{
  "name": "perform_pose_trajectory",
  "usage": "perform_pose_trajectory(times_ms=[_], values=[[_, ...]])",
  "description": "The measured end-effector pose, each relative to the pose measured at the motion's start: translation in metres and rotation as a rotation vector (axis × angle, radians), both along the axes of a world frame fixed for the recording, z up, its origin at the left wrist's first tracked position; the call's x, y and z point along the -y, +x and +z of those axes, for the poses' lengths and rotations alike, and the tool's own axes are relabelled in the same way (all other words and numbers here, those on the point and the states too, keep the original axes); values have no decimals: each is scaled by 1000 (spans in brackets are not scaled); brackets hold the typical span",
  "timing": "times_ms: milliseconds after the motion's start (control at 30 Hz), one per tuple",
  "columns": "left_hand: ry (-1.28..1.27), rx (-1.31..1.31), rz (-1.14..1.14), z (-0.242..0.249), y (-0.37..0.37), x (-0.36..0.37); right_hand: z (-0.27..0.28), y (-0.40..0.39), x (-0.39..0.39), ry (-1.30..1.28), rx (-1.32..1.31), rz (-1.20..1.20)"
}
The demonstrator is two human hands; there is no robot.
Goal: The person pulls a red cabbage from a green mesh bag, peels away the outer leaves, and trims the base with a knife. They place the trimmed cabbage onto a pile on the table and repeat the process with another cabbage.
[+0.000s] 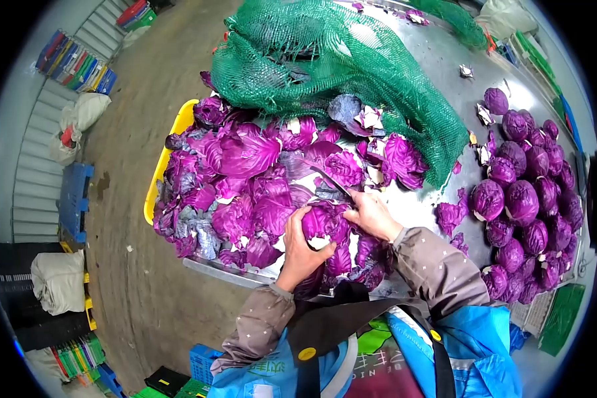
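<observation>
Near the table's front edge, my left hand (303,253) curves around the left side of a red cabbage (325,222), thumb at its lower side. My right hand (374,216) is closed on a knife (331,180), whose blade points up and to the left over the leaves. The right fingers rest close to the cabbage's right side. Around both hands lie loose purple cabbage leaves (251,151), heaped thickly to the left and spilling against a yellow crate (180,123).
A green mesh bag (351,60) sprawls over the far side of the metal table (438,73). Trimmed red cabbages (523,202) are piled at the right, with leaf scraps (451,213) beside them. Stacked crates (76,63) and a blue pallet (76,199) stand across the floor at left.
</observation>
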State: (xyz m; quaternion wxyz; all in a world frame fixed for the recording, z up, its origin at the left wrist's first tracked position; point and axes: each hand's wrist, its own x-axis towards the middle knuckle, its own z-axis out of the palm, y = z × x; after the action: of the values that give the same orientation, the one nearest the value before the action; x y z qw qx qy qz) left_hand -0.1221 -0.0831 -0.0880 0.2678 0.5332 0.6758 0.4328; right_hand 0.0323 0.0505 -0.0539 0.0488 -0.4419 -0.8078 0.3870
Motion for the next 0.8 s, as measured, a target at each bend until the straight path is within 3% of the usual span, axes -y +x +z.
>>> perform_pose_trajectory(times_ms=[67,167,200,267,367,467,567,667,700,733,800], values=[[-18,-8,-13,4,0,2,-15,1,-6,12,3,19],[-19,-58,-31,11,4,3,-41,0,-10,-209,-386,-80],[-7,-100,-27,13,5,4,-45,7,-13,-203,-390,-82],[57,-195,-84,14,4,16,-41,18,-15,-645,-263,-309],[2,-244,-79,20,2,32,-4,12,1,-625,-332,-339],[-126,187,58,29,-1,27,7,0,17,-592,-505,-304],[-214,640,153,30,-13,17,14,-8,28,-328,-433,-174],[-66,673,46,56,-21,20,97,-3,11,-466,-229,-247],[-15,629,23,63,-27,21,72,4,-1,-314,-469,-164],[-24,648,26,72,-29,21,56,14,-14,92,-177,-148],[43,516,-27,78,-34,19,58,18,-24,380,119,-100]])
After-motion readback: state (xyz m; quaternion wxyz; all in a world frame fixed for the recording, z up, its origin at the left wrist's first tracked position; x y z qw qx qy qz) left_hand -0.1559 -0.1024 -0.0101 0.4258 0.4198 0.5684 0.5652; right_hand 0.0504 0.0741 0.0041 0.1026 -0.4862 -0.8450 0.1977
